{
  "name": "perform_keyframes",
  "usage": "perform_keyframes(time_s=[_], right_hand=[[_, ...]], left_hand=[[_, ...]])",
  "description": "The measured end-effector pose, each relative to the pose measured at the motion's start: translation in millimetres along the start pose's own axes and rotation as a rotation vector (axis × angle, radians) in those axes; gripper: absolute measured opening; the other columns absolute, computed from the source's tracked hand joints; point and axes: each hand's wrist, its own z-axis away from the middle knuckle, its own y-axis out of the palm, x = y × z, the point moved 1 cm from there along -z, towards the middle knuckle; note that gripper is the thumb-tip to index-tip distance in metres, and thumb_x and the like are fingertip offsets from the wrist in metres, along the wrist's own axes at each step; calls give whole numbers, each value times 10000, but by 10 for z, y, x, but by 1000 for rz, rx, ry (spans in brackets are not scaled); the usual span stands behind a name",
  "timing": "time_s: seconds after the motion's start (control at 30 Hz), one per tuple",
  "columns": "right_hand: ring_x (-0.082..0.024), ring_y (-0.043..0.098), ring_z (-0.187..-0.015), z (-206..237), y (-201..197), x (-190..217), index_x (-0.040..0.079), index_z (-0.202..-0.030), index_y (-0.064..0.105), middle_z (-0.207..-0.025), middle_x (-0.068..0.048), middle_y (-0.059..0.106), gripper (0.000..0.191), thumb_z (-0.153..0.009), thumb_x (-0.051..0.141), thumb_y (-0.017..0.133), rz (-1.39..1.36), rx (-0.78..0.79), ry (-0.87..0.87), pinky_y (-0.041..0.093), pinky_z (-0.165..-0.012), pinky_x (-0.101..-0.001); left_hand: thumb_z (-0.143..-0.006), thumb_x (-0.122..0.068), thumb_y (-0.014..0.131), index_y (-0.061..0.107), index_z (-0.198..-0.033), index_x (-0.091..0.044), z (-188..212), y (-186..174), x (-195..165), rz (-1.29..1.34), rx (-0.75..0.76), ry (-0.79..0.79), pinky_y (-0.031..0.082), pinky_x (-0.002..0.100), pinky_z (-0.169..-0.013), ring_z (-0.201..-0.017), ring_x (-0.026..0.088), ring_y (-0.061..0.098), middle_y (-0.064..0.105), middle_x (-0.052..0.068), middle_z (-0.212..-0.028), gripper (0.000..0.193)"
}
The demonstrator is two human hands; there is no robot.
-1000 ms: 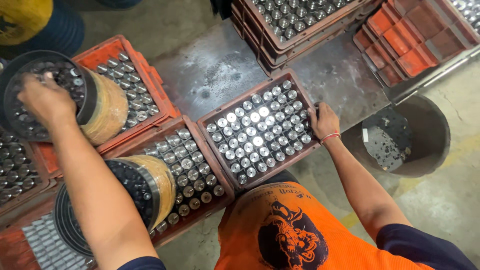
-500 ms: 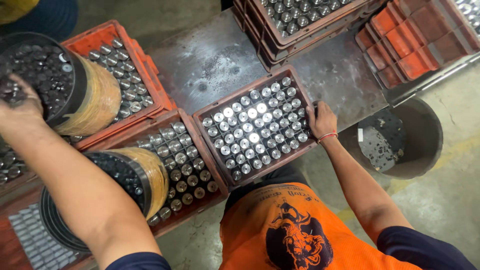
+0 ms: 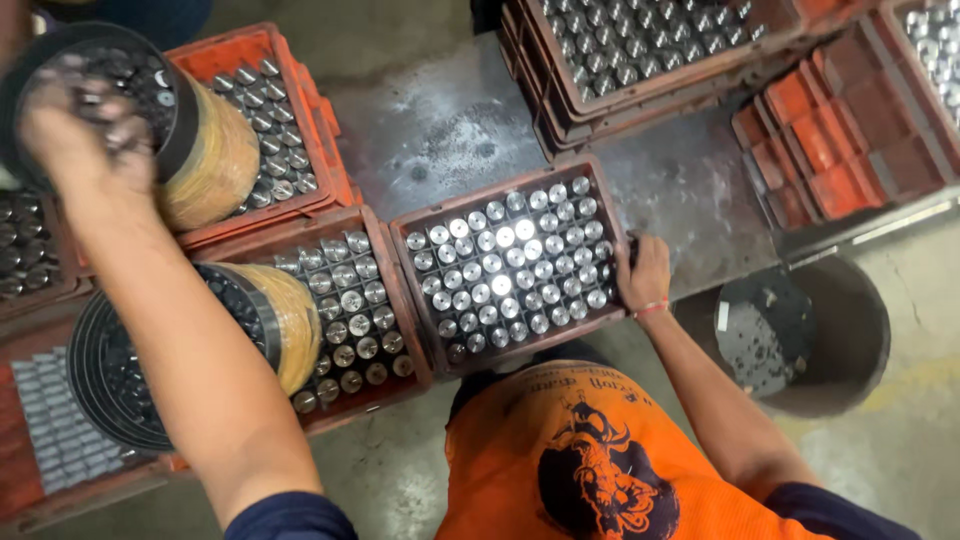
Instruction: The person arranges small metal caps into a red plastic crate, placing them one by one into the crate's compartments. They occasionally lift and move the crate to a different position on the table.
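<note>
Orange crates full of upright steel pins surround us, and our right hand (image 3: 642,272) is curled over the right rim of the middle crate (image 3: 512,268), fingers closed on the edge, steadying it on the grey metal counter (image 3: 440,125). Our left hand (image 3: 72,135) is sunk into the mouth of the upper drum (image 3: 150,120), a black-rimmed, yellow-sided container lying tilted on the far-left crate (image 3: 290,120); the hand is blurred, so we cannot tell how far it is closed or whether it has a fistful of the small dark pieces inside.

We judge the step in hand to be scooping loose pieces from the drum. The next move would call for lifting that hand clear of the rim and carrying it right, over the middle crate.

The pins (image 3: 505,262) stand in tidy rows with their long axes vertical, bright round ends pointing up at us. A second drum (image 3: 190,345) lies on the near crate (image 3: 360,320), its mouth facing left. A grey bucket (image 3: 800,335) sits on the floor to our right.
</note>
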Motion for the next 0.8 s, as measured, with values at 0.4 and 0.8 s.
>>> perform_keyframes(time_s=[0.4,0.8], right_hand=[[-168,720,-811,-333,-459,1016,42,-1239,687,-940,-86,744,306,-948,133,709,-733,607,-154,568,-752,-298],[-63,701,-734,31,272,968,65,-1011,795,-848,-37,786,223,-854,222,784,-782,1032,24,569,-676,-245]], left_hand=[[-1082,-352,488,668,-1121,-32,3009,924,2838,-629,194,-480,460,290,-579,-642,124,557,614,39,-796,369],[-1173,-192,481,604,-1366,-33,3675,551,3545,-662,204,205,491,359,-969,-1133,227,619,663,139,-1226,279]])
